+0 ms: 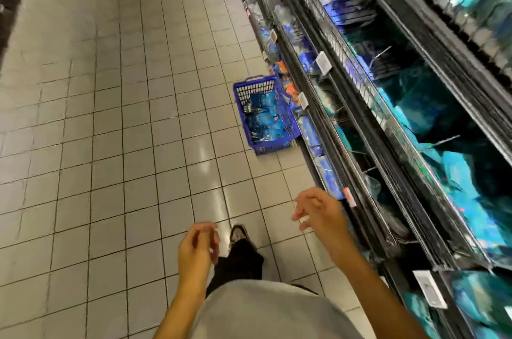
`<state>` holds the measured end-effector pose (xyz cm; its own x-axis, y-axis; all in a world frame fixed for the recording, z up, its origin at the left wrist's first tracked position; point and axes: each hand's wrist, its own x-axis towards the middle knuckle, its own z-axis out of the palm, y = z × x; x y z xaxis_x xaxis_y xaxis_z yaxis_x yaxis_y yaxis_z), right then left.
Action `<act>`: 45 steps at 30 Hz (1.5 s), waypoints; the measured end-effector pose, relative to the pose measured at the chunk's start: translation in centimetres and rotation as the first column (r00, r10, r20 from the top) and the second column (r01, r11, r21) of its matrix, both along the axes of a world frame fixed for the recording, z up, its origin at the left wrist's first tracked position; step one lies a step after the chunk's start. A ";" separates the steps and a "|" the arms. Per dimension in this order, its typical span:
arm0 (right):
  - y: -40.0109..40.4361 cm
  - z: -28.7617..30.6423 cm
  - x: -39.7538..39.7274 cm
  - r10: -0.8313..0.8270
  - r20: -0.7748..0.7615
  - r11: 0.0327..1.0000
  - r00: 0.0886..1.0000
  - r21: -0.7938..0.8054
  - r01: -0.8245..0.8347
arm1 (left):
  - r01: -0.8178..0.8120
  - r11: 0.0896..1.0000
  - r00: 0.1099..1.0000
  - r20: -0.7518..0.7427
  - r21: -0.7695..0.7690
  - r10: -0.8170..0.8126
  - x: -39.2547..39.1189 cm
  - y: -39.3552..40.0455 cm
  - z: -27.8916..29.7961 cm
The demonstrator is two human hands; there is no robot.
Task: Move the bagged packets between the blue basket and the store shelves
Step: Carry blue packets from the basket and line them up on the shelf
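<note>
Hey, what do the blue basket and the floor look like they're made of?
Blue basket: probably moulded plastic, going by its uniform colour and slotted lattice walls. Floor: glazed-looking ceramic tile, likely, with dark grout lines and a soft sheen reflecting the lights.

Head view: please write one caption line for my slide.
Empty-handed person walks toward blue basket of bagged packets beside store shelves.

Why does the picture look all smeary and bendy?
Head view: the shelves smear from camera motion, worst at the right edge; ceiling light glares off the floor tiles; the wide lens curves the tile lines; the blue basket stays fairly sharp.
</note>
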<state>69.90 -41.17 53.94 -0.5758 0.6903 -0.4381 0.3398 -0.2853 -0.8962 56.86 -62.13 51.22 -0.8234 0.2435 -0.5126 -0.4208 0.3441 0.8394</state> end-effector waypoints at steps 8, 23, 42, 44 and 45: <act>3.6 -0.8 -5.9 -0.179 0.111 0.983 0.978 -0.022 0.182 | 0.167 0.985 0.985 0.027 0.054 -0.168 -12.3 7.4 -0.1; 17.8 -7.0 -11.0 -0.255 0.258 0.963 0.932 -0.015 0.267 | 0.244 0.969 0.969 0.030 -0.031 -0.243 -26.8 26.3 -1.8; 32.5 -6.6 -40.2 0.035 0.196 0.989 0.980 -0.145 -0.006 | 0.095 0.990 0.993 0.084 -0.104 -0.086 -42.3 36.4 -3.7; 32.8 -7.9 -42.4 -0.021 0.230 0.988 0.973 -0.143 0.055 | 0.165 0.980 0.981 0.122 -0.113 -0.151 -44.6 37.9 -5.5; 33.0 -8.7 -43.4 -0.057 0.246 0.986 0.968 -0.139 0.093 | 0.199 0.972 0.973 0.144 -0.122 -0.181 -45.6 38.7 -6.6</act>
